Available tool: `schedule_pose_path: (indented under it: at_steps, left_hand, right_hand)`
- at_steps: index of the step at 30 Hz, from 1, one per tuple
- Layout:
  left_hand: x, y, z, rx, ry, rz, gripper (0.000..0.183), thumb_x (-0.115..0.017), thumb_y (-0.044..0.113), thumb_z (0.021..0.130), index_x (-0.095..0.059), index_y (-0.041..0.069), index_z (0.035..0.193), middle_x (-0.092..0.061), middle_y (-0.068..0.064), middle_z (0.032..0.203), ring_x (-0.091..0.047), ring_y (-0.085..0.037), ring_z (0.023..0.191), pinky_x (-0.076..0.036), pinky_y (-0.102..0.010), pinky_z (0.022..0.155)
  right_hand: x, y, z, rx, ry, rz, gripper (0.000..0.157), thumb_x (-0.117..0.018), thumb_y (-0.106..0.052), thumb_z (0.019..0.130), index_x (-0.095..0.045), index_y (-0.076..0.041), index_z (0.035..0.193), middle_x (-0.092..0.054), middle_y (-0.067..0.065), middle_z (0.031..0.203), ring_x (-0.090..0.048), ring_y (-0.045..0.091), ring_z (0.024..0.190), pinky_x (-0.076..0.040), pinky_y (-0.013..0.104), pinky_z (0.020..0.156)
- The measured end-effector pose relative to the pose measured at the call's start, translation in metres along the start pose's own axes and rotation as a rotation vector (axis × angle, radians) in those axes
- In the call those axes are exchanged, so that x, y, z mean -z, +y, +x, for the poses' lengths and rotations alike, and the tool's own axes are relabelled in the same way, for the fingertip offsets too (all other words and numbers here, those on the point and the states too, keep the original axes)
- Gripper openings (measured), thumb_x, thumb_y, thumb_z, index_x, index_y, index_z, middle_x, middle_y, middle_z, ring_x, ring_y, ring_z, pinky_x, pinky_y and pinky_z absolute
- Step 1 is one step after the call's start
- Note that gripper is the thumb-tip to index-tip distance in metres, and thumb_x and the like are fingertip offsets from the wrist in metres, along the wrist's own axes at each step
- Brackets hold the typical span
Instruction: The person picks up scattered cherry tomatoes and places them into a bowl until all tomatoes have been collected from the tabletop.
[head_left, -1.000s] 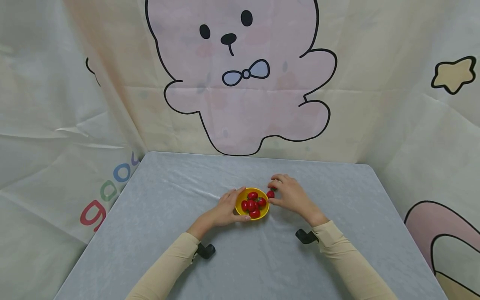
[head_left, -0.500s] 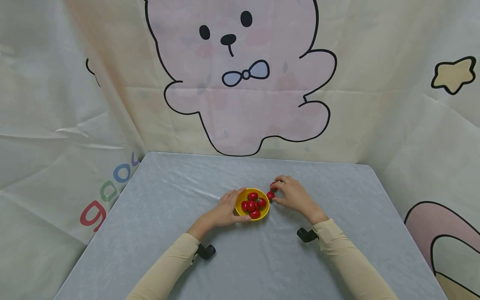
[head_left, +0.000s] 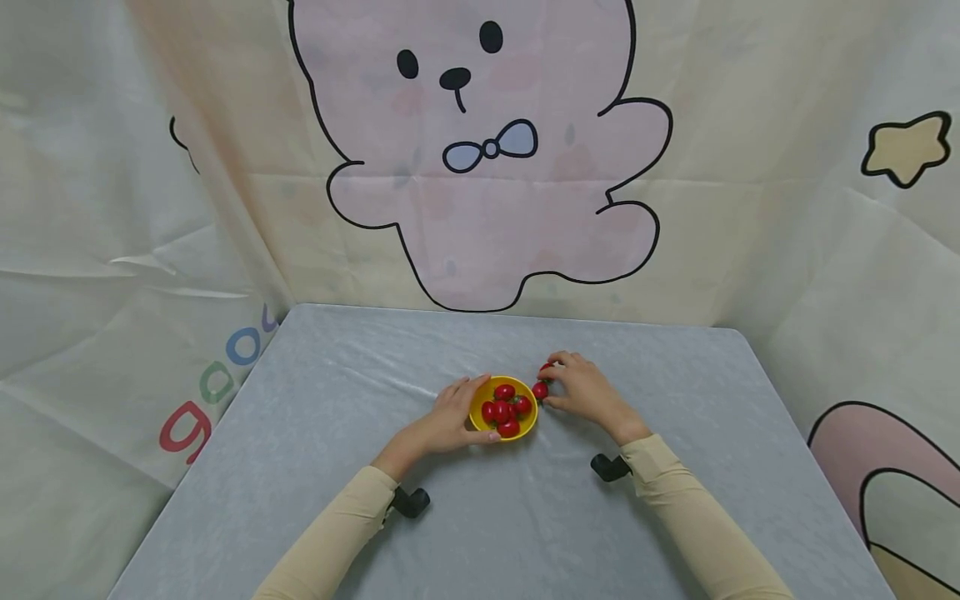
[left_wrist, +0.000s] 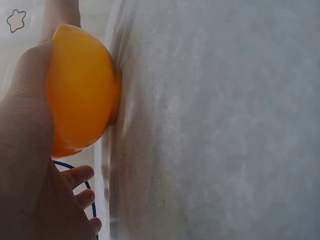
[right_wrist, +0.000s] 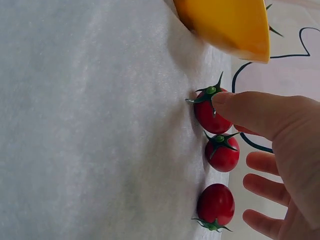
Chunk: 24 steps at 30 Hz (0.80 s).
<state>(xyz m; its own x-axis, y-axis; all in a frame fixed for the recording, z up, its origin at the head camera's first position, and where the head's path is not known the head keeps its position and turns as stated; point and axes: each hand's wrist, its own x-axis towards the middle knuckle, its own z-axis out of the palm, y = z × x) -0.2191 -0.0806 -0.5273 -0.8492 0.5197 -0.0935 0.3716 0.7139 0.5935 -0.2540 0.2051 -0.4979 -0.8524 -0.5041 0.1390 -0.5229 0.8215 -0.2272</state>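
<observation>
A yellow bowl (head_left: 477, 419) with several red cherry tomatoes (head_left: 502, 412) in it stands on the table. My left hand (head_left: 447, 419) holds it from the left, fingers at the far rim and thumb at the near rim; in the left wrist view the bowl's outside (left_wrist: 82, 92) shows against the palm. Just right of the bowl lies a loose cherry tomato (head_left: 540, 390). My right hand (head_left: 588, 392) is around it with thumb and fingers spread apart. In the right wrist view the thumb tip overlaps this tomato (right_wrist: 207, 116) near its green stem; the index finger is hidden.
More loose tomatoes lie close by on the cloth: one (right_wrist: 223, 156) beside the thumbed one, another (right_wrist: 216, 202) farther along. A grey cloth (head_left: 480, 533) covers the table. Behind it hangs a curtain (head_left: 720, 208) with a printed bear.
My right hand moved slightly right, away from the bowl, then a little back, uncovering a second loose tomato behind its fingers. The left hand and bowl stay in place.
</observation>
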Motion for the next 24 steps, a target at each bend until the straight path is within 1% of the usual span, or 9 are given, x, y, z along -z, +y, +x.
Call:
schedule_pose_path:
  at_steps: [3,8,16,21,24]
  left_hand:
    - [0.0022,-0.0006,-0.0011,-0.008,0.002,0.012,0.105,-0.065,0.071,0.079,-0.015,0.023,0.158,-0.026,-0.005,0.164,-0.015,-0.035,0.153,-0.013,-0.059,0.124]
    - [0.0048,-0.0022,-0.0026,-0.013,0.005,0.029,0.104,-0.066,0.071,0.079,-0.017,0.024,0.158,-0.026,-0.004,0.164,-0.016,-0.035,0.153,-0.014,-0.058,0.124]
    - [0.0065,-0.0030,-0.0046,-0.024,0.004,0.055,0.103,-0.066,0.070,0.079,-0.016,0.025,0.158,-0.025,-0.003,0.164,-0.016,-0.034,0.153,-0.013,-0.057,0.125]
    - [0.0058,-0.0030,-0.0047,-0.010,-0.008,0.054,0.104,-0.065,0.071,0.079,-0.016,0.025,0.158,-0.025,-0.002,0.165,-0.016,-0.032,0.154,-0.013,-0.055,0.126]
    - [0.0047,-0.0035,-0.0037,-0.001,-0.016,0.044,0.105,-0.065,0.072,0.079,-0.014,0.025,0.159,-0.024,-0.001,0.165,-0.016,-0.032,0.154,-0.012,-0.055,0.126]
  right_hand:
    - [-0.0026,0.0015,0.0014,-0.003,-0.009,-0.002,0.041,-0.084,-0.030,0.078,-0.073,-0.018,0.116,-0.059,0.016,0.132,-0.056,0.036,0.119,-0.049,0.057,0.098]
    - [-0.0064,0.0042,0.0035,-0.012,-0.022,-0.008,0.043,-0.084,-0.032,0.078,-0.072,-0.019,0.118,-0.058,0.016,0.135,-0.055,0.036,0.121,-0.048,0.057,0.100]
    - [-0.0074,0.0049,0.0038,-0.029,-0.030,-0.018,0.045,-0.084,-0.034,0.078,-0.073,-0.020,0.118,-0.056,0.016,0.137,-0.054,0.037,0.123,-0.047,0.058,0.101]
    - [-0.0088,0.0048,0.0038,-0.037,-0.045,-0.026,0.045,-0.084,-0.036,0.078,-0.072,-0.020,0.118,-0.055,0.016,0.139,-0.053,0.038,0.125,-0.047,0.059,0.102]
    - [-0.0094,0.0051,0.0036,-0.024,-0.032,-0.025,0.045,-0.085,-0.036,0.077,-0.073,-0.019,0.116,-0.056,0.017,0.138,-0.054,0.039,0.124,-0.048,0.060,0.101]
